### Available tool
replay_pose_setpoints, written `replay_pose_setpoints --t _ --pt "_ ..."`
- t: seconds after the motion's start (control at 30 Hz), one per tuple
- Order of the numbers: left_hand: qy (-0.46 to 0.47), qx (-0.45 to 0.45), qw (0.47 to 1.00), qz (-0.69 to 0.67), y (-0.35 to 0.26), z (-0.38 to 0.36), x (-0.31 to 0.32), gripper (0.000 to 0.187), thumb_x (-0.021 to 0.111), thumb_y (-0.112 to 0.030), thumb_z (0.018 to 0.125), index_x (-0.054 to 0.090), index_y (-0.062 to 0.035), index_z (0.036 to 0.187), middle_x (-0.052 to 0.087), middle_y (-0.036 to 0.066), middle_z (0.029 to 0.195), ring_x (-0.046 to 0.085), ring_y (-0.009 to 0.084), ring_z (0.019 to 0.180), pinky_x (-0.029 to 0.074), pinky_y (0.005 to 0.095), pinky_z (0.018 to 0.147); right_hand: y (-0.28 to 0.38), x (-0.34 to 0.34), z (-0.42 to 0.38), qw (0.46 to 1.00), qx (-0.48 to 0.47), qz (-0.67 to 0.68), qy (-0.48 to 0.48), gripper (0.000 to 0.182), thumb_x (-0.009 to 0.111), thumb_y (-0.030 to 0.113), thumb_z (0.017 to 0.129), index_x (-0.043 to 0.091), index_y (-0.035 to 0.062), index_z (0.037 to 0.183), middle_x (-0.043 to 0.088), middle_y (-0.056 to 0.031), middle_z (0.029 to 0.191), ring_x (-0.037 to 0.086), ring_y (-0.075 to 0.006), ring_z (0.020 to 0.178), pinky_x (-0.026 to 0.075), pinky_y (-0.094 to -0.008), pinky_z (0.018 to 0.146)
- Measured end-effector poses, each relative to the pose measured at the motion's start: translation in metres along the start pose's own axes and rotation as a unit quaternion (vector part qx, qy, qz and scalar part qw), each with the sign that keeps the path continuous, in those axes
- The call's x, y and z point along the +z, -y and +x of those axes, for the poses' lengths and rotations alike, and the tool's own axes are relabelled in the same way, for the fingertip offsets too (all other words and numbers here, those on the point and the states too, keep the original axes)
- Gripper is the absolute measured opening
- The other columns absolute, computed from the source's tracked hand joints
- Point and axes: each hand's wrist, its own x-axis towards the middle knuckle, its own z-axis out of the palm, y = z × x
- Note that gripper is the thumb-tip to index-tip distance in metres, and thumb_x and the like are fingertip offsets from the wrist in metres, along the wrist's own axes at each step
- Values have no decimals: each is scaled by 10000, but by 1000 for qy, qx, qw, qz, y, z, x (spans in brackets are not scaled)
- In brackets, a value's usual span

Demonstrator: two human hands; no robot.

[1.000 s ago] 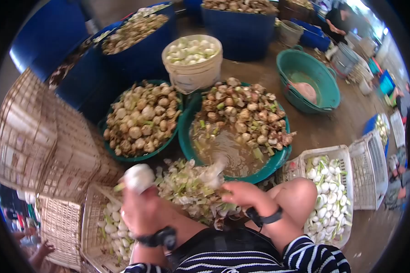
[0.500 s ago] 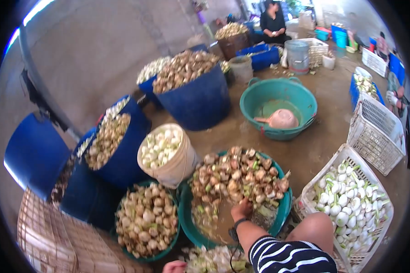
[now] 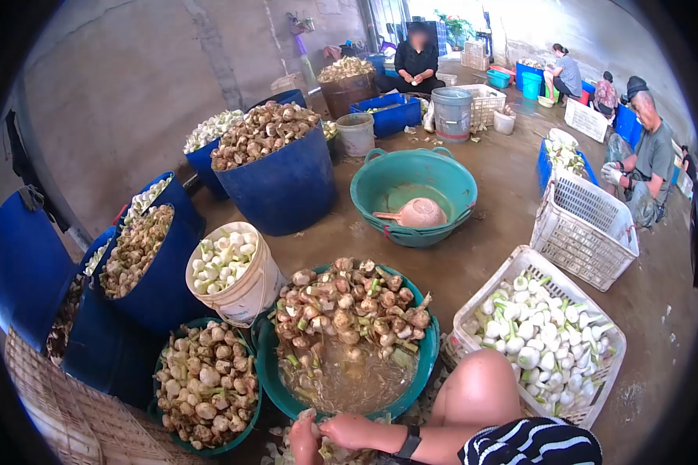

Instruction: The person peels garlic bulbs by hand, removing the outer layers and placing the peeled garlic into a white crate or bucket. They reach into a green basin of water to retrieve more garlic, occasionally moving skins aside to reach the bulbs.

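Gripped in left hand (image 3: pixel 305 443) — a bulb (image 3: pixel 308 415), right hand (image 3: pixel 347 431) against it.

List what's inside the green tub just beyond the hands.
Brown-skinned bulbs heaped at the far side, murky water with scraps nearer. The bottom of the green tub and anything under the heap are hidden.

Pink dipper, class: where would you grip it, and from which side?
Probably best by the slim handle, coming from above on the picture's left. The pink dipper lies in the green basin with that handle pointing left, while its broad, rounded bowl would be harder to close fingers around.
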Motion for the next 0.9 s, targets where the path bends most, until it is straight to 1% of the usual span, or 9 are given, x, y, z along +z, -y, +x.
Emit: replay_pose_setpoints --t 0.23,0.3,0.37,0.57,0.63,0.67,0.7,0.77,0.9 --pt "66 4 997 -44 3 -19 -5 194 527 -131 812 625 -5 921 551 -9 645 462 59 499 331 190 438 -8 20 -11 979 -139 -131 -68 212 503 197 788 562 33 669 573 -119 595 582 -258 516 467 -357 446" --pt "71 29 996 -37 7 -21 -3 218 517 -151 822 618 -7 952 564 2 705 489 64 572 363 195 494 -7 20 -8 851 265 454 20 251 476 206 853 566 18 714 562 -94 600 569 -189 494 474 -342 450" --pt "91 134 987 11 1 -29 5 221 502 -142 824 615 -2 952 578 20 779 529 89 654 417 222 579 -10 17 -11 809 287 513 26 269 446 222 893 583 12 798 568 -72 657 579 -137 589 492 -333 546" --pt "214 -71 967 121 12 2 -32 451 414 -454 886 582 -45 978 623 118 901 612 243 818 495 328 671 -10 15 -24 956 -144 -94 -238 208 490 218 879 617 54 883 609 -90 751 548 -135 688 437 -325 620" --pt "153 509 662 528 20 5 -23 431 457 -362 910 469 -67 1224 577 85 841 559 268 704 465 344 577 -27 21 -14 947 -146 -82 -273 195 513 212 872 623 52 857 598 -36 702 507 -118 612 412 -304 557" --pt "190 283 897 280 13 -32 -13 447 539 -300 859 468 -36 1213 569 170 965 554 338 808 466 409 689 -34 22 -10 967 -31 139 -210 206 514 224 873 621 52 836 585 -9 684 493 -108 586 403 -286 530" --pt "193 280 897 281 0 -47 -9 447 539 -300 859 468 -36 1213 569 170 965 554 338 808 466 409 689 -41 23 -8 923 86 351 -130 220 515 236 873 620 52 814 571 17 667 479 -97 561 394 -269 504" --pt "107 557 614 549 -6 -61 -9 522 614 -256 793 447 -20 1227 515 219 1125 504 381 966 417 431 838 -50 15 -12 888 124 438 -57 236 519 258 872 615 52 806 554 41 680 456 -88 530 371 -245 470" --pt "66 663 526 529 -8 -57 1 202 579 -182 801 594 -26 928 623 164 985 599 293 948 486 365 784 -44 1 -15 820 193 538 35 180 539 253 864 624 98 896 545 40 682 442 -70 520 363 -229 452"
